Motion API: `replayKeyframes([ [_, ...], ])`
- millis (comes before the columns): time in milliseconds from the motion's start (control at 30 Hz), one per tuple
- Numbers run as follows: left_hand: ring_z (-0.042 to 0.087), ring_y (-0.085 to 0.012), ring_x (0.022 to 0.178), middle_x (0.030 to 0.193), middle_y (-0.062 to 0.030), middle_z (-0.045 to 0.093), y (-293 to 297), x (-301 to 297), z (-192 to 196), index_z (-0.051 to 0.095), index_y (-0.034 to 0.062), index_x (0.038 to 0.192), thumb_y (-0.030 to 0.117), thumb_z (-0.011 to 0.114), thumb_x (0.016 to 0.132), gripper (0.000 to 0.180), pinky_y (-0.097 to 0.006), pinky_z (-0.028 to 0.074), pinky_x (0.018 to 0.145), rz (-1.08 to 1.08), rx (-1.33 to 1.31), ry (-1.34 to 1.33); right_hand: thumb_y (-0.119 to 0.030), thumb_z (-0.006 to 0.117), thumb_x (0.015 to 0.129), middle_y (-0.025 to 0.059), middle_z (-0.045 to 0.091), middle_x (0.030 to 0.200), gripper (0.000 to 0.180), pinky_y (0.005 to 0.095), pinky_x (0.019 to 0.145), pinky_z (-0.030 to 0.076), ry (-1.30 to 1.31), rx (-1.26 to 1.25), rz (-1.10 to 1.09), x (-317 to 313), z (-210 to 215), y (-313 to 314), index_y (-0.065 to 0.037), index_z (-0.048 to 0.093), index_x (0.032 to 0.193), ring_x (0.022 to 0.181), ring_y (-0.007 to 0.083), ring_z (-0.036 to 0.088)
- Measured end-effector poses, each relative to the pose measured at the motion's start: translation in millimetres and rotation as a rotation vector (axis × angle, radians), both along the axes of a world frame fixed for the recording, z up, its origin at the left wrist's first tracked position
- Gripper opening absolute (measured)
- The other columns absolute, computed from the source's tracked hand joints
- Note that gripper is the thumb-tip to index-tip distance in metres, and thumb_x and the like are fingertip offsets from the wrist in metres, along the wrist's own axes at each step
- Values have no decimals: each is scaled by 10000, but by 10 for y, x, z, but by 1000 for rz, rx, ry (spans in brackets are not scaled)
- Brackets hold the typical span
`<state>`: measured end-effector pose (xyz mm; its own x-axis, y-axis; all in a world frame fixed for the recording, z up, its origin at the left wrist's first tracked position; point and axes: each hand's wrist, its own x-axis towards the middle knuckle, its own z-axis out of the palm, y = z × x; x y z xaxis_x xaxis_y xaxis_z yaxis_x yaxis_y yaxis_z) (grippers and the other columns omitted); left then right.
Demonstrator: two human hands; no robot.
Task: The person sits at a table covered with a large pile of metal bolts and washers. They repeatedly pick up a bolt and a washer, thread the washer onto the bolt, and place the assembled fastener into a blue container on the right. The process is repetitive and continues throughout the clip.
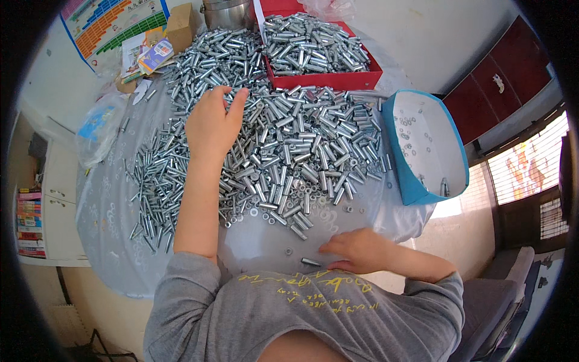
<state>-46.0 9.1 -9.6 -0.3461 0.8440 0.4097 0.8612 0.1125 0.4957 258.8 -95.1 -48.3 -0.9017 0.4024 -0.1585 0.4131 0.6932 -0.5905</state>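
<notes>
A large heap of silvery metal sleeves [289,139] and thinner metal rods [175,163] covers the table. My left hand [212,125] reaches over the heap's left middle, thumb apart from the bent fingers and nothing visible between them; the fingertips are partly hidden. Close to the front edge, my right hand [360,250] is low over the table with index finger and thumb apart. Just left of its thumb lies a single metal sleeve [311,262], not touched. A small nut [288,251] is a little farther left. Washers and nuts [253,212] edge the heap's near side.
A red box [329,81] full of sleeves stands at the back. At right is a blue-sided box [405,163] with scattered rings and a few metal pieces inside. A plastic bag [99,133], papers [154,55], a cardboard box [182,24] and a metal pot [229,14] line the left and back.
</notes>
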Motion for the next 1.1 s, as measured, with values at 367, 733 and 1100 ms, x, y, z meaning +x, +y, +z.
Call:
replayKeyframes([
  [367,597,-255,710,785,-88,609,-26,39,-11,619,56,968,419,557,821,397,-364,461,632,-32,42,-14,-242,532,816,64,542,723,207,370,546,481,-41,246,287,-302,-285,-68,-49,496,881,676,246,596],
  [733,584,-233,676,780,-73,598,-46,62,38,619,70,966,394,570,818,360,-344,452,613,-44,33,-60,-253,651,754,115,610,841,402,388,639,477,80,579,-470,-344,307,919,-90,559,1110,745,279,604],
  [1100,559,-213,629,729,-49,570,-31,68,13,620,70,947,369,583,818,328,-338,436,578,-66,67,-72,-367,692,676,124,619,625,352,285,509,461,-854,36,-1018,1445,467,1378,-22,663,737,541,194,591],
])
